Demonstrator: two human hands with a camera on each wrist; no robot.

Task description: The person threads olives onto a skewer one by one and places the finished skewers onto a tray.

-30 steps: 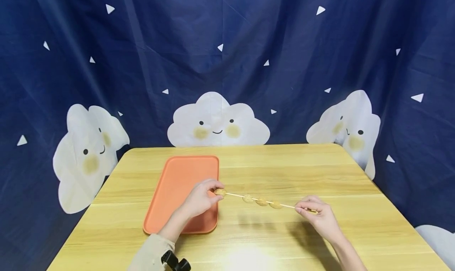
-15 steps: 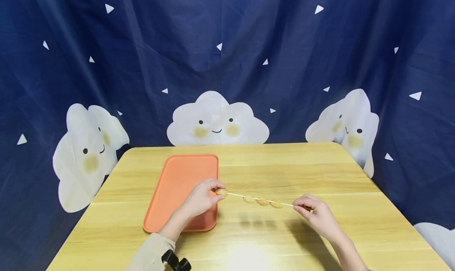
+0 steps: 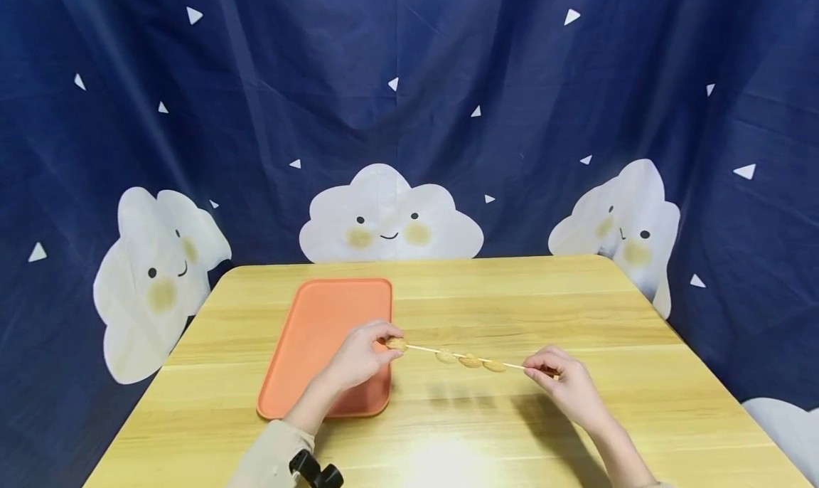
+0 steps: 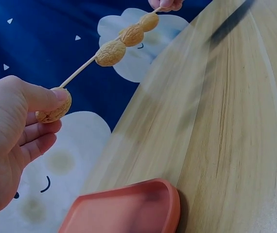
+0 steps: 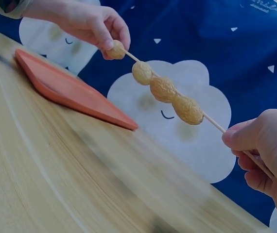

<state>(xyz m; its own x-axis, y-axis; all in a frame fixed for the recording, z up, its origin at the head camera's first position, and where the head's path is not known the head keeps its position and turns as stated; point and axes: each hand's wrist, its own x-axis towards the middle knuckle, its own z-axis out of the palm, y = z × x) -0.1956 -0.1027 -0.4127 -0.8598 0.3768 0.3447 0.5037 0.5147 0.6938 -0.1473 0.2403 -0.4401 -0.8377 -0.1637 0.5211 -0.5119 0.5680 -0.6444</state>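
Both hands hold a thin wooden skewer (image 3: 422,348) above the table, sloping slightly down to the right in the head view. My left hand (image 3: 358,358) pinches a wrinkled golden-brown ball (image 4: 56,109) between thumb and fingers, at the skewer's left end. After a stretch of bare stick, three similar balls (image 5: 163,90) sit close together nearer the right side. My right hand (image 3: 571,387) grips the skewer's other end with thumb and curled fingers, and in the right wrist view the stick (image 5: 214,122) runs on under the thumb into the palm.
An orange rectangular tray (image 3: 333,306) lies on the left of the wooden table (image 3: 499,289), partly beneath my left forearm. A dark blue curtain (image 3: 441,139) with white clouds and triangles hangs behind. A black strap mount (image 3: 316,470) sits at the left wrist.
My right hand has shifted slightly left and up in the head view, its fingers more closed over the skewer end. The left hand with its ball has stayed almost still.
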